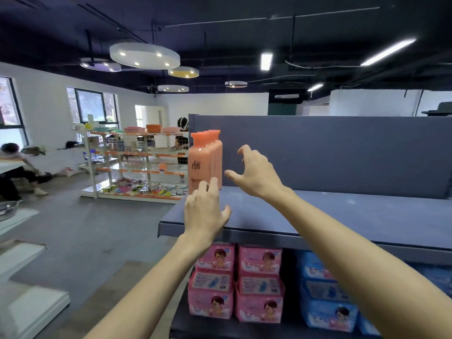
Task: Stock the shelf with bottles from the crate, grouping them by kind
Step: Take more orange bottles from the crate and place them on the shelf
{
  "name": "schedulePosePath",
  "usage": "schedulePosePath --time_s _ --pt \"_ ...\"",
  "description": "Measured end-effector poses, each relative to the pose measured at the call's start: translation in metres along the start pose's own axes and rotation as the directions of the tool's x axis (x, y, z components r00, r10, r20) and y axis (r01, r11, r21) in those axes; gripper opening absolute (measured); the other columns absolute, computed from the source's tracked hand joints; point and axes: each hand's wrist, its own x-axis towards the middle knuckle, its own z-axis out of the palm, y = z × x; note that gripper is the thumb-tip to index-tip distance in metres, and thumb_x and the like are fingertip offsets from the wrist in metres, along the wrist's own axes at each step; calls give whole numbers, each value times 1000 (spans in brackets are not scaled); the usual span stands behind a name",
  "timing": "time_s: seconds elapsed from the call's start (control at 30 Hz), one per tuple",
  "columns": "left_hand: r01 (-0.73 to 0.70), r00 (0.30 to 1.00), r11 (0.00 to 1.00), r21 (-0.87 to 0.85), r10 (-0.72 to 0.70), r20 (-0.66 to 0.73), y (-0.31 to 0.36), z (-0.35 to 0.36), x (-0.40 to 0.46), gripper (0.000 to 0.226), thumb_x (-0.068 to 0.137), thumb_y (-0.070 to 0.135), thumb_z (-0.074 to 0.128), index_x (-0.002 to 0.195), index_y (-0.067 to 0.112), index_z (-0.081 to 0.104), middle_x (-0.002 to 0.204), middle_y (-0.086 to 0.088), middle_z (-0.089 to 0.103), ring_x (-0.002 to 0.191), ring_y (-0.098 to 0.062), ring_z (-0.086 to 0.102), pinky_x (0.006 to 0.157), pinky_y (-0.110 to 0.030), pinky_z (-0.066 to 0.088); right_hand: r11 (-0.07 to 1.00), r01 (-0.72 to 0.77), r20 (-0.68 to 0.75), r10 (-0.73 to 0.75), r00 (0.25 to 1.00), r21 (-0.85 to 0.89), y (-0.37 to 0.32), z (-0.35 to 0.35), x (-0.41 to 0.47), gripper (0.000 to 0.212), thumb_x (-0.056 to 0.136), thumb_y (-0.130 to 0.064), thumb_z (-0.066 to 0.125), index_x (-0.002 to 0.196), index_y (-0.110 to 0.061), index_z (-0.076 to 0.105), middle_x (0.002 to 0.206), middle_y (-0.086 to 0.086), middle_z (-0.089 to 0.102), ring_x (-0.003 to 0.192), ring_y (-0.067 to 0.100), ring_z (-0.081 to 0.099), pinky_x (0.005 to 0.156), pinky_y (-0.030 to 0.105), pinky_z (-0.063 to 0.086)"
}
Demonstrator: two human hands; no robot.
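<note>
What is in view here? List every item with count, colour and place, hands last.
orange bottles: at least three in a row front to back, orange with orange caps, far left end of the top shelf
top shelf: one, grey-blue, with a back panel behind it
pink packs: four showing, pink, stacked two by two under the top shelf, left
blue packs: several stacked, exact count unclear, blue, under the top shelf, right of the pink packs
background rack: one, white with orange edges, across the floor at left, holding small goods
left hand: one, fingers straight, at the foot of the front bottle
right hand: one, open, fingers loosely curved, right of the bottles, holding nothing
</note>
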Motion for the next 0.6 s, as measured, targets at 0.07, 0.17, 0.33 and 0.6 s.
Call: schedulePosePath --time_s 0.07,0.17,0.33,0.6 --pt "-25 997 997 -78 31 70 21 8 -3 48 79 34 67 118 14 47 102 -4 53 89 -28 59 70 -34 43 999 -17 10 17 1000 -38 19 -12 -11 56 87 -51 65 128 -20 43 116 3 56 99 26 58 81 41 51" --pt "-83 988 989 -122 98 120 57 24 -4 51 78 36 66 122 15 49 106 -2 54 93 -25 57 75 -34 43 994 -43 -7 43 999 -96 48 -35 -28 53 86 -51 64 126 -22 43 113 0 58 97 25 59 79 39 51" --pt "-103 977 975 -198 136 162 116 49 -5 49 76 38 64 118 16 51 108 -2 57 99 -26 55 84 -40 42 978 -121 -31 117 993 -170 98 -74 -57 52 87 -48 65 127 -21 44 111 -2 59 93 24 60 77 39 51" --pt "-167 971 968 -187 195 139 184 48 -54 46 77 51 61 112 22 54 101 2 61 94 -26 56 75 -36 39 968 -200 -51 194 980 -153 149 -113 -147 47 85 -45 64 124 -28 45 109 -8 61 97 16 61 79 39 53"
